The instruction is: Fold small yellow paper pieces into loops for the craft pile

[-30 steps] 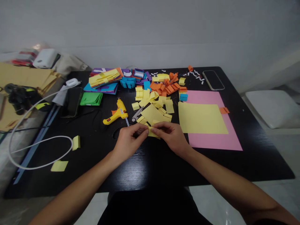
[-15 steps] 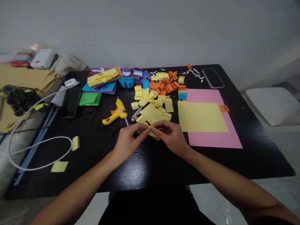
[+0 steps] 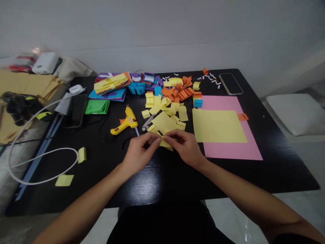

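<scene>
My left hand (image 3: pixel 141 151) and my right hand (image 3: pixel 184 146) meet at the middle of the black table (image 3: pixel 157 176), both pinching a small yellow paper piece (image 3: pixel 165 143) between thumbs and fingertips. Just behind them lies a heap of cut yellow paper pieces (image 3: pixel 165 115). A yellow glue gun (image 3: pixel 125 123) and grey scissors (image 3: pixel 148 122) lie to the left of that heap, a short way from my left hand.
A yellow sheet (image 3: pixel 218 126) rests on a pink sheet (image 3: pixel 233 149) at the right. Orange pieces (image 3: pixel 180 93), blue pieces and stacked coloured paper (image 3: pixel 110 86) sit at the back. A phone (image 3: pixel 230 84) lies far right, another phone (image 3: pixel 77 110) left. A white cable (image 3: pixel 43 156) loops at the left.
Both hands stay together on the small yellow piece, with only slight finger movement. The view has shifted a little.
</scene>
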Motion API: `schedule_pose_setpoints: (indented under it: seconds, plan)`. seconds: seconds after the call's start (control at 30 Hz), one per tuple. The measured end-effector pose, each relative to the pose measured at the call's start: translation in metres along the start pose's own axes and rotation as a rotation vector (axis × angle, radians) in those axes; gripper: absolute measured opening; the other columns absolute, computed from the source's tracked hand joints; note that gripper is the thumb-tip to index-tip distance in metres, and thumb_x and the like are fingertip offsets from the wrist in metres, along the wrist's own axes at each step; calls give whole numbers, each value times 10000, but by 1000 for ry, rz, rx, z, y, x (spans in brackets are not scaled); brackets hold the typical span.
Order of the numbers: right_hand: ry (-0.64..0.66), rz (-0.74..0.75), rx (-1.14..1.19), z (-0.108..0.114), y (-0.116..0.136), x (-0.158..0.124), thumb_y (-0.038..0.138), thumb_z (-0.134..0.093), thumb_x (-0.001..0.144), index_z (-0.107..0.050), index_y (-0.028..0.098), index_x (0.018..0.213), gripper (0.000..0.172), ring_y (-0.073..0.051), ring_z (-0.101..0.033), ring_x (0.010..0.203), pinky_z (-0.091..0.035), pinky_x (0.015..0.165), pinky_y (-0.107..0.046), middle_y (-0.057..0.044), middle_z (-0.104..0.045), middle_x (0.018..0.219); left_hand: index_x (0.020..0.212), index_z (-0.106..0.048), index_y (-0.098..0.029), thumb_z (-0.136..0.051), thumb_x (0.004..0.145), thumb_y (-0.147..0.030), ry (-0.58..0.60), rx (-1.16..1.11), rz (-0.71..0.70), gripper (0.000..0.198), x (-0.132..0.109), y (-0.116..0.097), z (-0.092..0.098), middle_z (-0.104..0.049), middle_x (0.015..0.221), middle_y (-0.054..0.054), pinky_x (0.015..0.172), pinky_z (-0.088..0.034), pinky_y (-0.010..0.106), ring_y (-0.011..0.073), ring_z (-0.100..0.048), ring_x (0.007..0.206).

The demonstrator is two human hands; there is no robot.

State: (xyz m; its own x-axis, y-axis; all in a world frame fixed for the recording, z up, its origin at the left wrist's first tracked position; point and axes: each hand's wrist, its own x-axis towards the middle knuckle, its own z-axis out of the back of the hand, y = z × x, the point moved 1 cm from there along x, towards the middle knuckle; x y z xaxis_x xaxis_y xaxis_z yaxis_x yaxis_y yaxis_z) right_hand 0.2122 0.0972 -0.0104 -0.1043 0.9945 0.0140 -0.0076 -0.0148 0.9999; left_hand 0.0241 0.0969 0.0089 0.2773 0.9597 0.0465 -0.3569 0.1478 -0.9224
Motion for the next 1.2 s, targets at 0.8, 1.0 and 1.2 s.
schedule_pose_setpoints:
  seconds: [0.8, 1.0, 1.2]
  plan:
    - [-21, -69, 71, 0, 0, 0, 363, -858, 788, -791, 211, 853, 178, -174, -742, 825, -618, 804, -312, -27, -798, 874, 905, -649, -187, -642, 912, -166, -52, 39, -160, 23, -5, 3, -3, -693, 793, -21, 680, -537, 190, 92, -658, 680]
    - [-72, 11, 24, -3, 3, -5, 328, -820, 832, -773, 204, 868, 137, -167, -732, 816, -616, 740, -281, -34, -779, 878, 922, -695, -167, -683, 926, -224, -36, 47, -180, 59, -6, 0, -5, -724, 805, 8, 679, -550, 212, 111, -678, 697]
    - [-44, 28, 65, -5, 5, -6, 299, -810, 833, -763, 206, 889, 118, -155, -722, 789, -617, 707, -268, -32, -762, 870, 874, -703, -171, -691, 944, -278, -46, -15, -87, 128, -4, 7, -7, -708, 754, 2, 624, -517, 214, 107, -645, 653]
